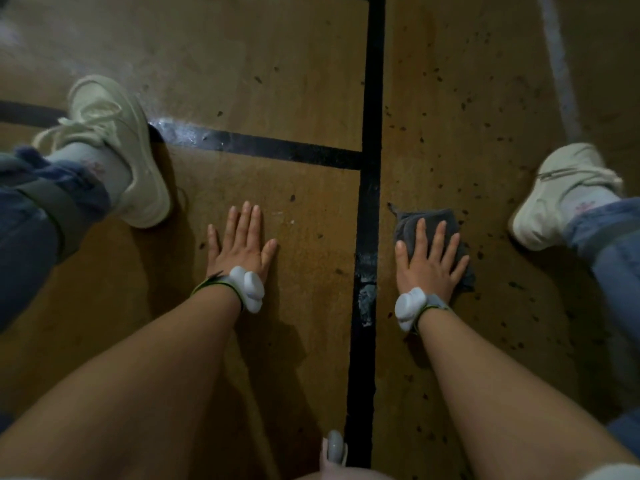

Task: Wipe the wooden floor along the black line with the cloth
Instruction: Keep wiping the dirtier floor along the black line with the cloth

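A dark grey cloth (412, 221) lies crumpled on the wooden floor (277, 81), just right of the long black line (372, 98) that runs away from me. My right hand (429, 261) presses flat on the cloth with fingers straight and spread. My left hand (240, 242) rests flat on the bare floor left of the line, fingers straight, holding nothing. Each wrist carries a white band. The line shows a scuffed, pale patch (367, 299) beside my right wrist.
A second black line (263, 145) branches left from the long one. My left shoe (121, 147) and right shoe (561, 195) stand either side of my hands. Many dark specks (485, 126) dot the floor right of the line. A pale stripe (559, 64) runs at far right.
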Demonstrator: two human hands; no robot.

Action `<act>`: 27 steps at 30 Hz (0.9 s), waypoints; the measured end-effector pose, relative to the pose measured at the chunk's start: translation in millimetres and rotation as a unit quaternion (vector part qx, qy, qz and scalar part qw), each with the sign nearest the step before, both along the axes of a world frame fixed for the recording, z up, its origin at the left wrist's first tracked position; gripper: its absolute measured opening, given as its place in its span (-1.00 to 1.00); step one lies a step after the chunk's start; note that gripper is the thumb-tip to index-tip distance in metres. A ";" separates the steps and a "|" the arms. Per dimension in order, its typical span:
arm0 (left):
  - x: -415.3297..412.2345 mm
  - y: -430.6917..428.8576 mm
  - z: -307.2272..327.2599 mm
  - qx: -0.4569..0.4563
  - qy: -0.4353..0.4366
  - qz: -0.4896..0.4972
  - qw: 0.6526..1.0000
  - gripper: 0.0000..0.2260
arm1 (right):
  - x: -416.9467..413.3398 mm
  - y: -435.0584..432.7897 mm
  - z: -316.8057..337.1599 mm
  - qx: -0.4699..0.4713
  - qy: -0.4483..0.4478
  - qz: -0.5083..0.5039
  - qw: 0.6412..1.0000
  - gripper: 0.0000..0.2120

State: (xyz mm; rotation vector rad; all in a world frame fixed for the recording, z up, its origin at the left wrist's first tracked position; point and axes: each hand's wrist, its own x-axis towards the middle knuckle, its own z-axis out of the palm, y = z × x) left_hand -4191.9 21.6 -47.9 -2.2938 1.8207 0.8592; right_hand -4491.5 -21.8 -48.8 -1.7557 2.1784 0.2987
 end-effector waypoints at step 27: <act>-17.7 103.8 -9.3 -0.073 -0.040 -0.011 0.996 -0.45 | -17.6 85.4 -0.2 -0.034 -0.005 0.009 0.999 -0.41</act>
